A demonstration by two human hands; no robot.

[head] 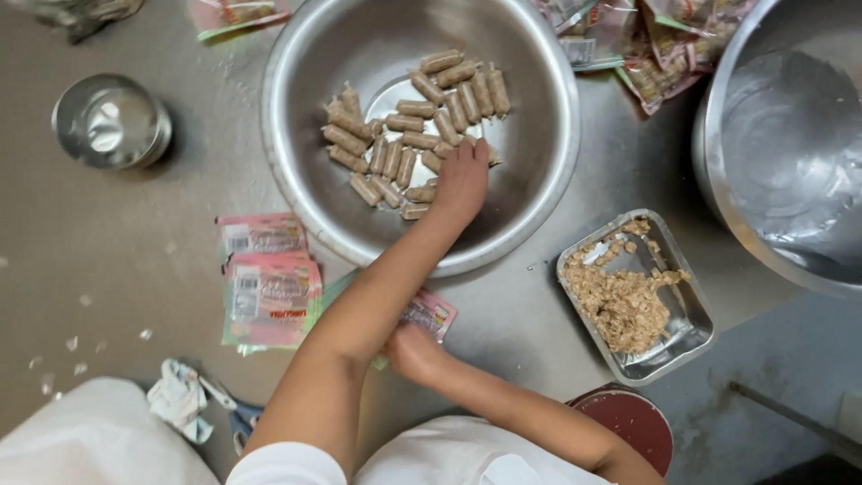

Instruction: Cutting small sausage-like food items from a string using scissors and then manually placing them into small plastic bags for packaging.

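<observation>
A large steel bowl [539, 99] at the top centre holds several small tan sausages [404, 135] in clear casings. My left hand [462, 180] reaches into the bowl, back up, its fingertips down on the sausages at the pile's near edge; what is under the fingers is hidden. My right hand [413, 352] rests on the grey table below the bowl, closed on the edge of a pink packet [433, 314] that is partly covered by my left forearm.
Pink and green packets [269, 287] lie stacked at the left, with more packets [646, 45] at the top right. A steel tray of crumbled tan filling [628, 301] sits right of my arms. There is also a small steel cup [112, 121], a second big bowl [790, 135], a red lid [633, 422] and crumpled paper [180, 400].
</observation>
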